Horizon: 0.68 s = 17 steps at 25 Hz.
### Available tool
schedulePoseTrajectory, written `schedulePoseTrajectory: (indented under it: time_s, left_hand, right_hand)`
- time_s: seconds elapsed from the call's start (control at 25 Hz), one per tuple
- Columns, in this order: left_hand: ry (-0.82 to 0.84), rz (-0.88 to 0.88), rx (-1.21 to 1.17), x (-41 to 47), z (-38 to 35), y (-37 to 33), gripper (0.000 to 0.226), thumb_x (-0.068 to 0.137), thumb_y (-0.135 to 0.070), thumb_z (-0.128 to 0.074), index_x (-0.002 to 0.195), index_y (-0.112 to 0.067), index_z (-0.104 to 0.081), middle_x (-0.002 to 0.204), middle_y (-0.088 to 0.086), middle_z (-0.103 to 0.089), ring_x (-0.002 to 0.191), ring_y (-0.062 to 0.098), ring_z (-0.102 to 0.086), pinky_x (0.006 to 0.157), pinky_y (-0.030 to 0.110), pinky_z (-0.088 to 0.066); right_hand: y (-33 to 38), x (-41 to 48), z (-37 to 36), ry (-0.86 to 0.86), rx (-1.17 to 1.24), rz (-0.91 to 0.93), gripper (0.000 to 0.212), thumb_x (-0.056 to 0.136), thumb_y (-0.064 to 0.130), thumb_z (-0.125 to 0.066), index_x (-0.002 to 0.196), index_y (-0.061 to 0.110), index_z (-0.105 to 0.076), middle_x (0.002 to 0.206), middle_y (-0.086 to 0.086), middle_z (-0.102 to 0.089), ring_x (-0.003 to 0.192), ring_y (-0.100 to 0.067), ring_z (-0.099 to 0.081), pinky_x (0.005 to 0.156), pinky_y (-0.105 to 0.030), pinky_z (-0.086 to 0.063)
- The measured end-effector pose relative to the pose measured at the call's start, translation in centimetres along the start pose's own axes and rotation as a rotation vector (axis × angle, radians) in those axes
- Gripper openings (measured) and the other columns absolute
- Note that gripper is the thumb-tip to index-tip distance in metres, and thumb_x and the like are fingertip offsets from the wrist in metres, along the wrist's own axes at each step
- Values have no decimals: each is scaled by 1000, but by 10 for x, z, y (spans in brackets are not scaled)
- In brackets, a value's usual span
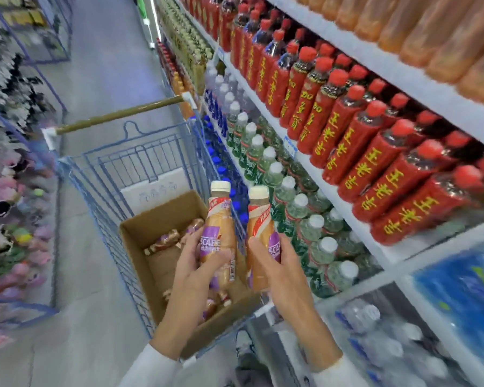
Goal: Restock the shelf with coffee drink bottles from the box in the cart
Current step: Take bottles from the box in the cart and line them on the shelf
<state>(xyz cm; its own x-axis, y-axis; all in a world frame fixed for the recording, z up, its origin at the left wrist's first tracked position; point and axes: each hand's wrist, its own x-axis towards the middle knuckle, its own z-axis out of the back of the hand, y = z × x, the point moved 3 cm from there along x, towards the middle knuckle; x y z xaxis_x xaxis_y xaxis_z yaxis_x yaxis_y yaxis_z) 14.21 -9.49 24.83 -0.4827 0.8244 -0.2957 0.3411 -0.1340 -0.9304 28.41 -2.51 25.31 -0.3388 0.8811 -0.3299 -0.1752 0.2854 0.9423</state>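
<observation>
2 bare hands, left hand (196, 265) and right hand (281, 272), wrists and lower forearms uncovered, 2 long white sleeves, left sleeve (151, 368) and right sleeve (344, 372), plain soft-looking fabric, cuffs ending above the wrists, edges blurred

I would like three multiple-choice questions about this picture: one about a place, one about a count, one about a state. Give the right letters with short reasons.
1. Where does the cardboard box stand? A on the floor; B in the blue cart; C on a shelf.
2. How many coffee bottles do the hands hold? A one; B two; C four.
3. How are the held bottles? A capped, caps upward; B open; C lying flat.
Key: 1 B, cart wires surround the box. 2 B, the left hand grips one bottle, the right hand another. 3 A, both cream caps are on, pointing up.
</observation>
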Motion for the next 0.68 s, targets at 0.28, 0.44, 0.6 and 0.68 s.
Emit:
schedulePoseTrajectory:
  time_s: [0.28,0.44,0.6,0.68]
  left_hand:
    - [384,-5,47,-62,-83,6,44,80,-9,-75,117,-29,-64,95,0,-76,84,23,-69,64,36,-59]
    - [626,-3,103,-108,-137,12,45,83,-5,-73,120,-26,-62,90,-3,-74,76,15,-69,54,24,-55]
    - [844,14,144,-155,-193,23,56,74,-15,-79,126,-25,-60,101,5,-71,75,13,-68,54,20,-52]
    - [928,7,158,-181,-224,27,57,67,-19,-77,121,-28,-62,99,3,-70,72,8,-67,53,18,-50]
  right_hand:
    - [-6,-120,81,-386,164,43,29,87,52,-69,107,31,-66,92,6,-75,83,-12,-74,75,-30,-60]
    - [-4,-185,132,-612,207,81,24,88,51,-68,107,36,-65,95,14,-74,86,-4,-72,82,-31,-58]
    - [-11,-249,179,-828,260,97,21,88,51,-67,100,33,-65,98,3,-74,88,-12,-71,77,-29,-59]
    - [-16,-280,202,-913,265,89,30,79,63,-69,96,39,-66,98,0,-73,91,-20,-72,88,-46,-58]
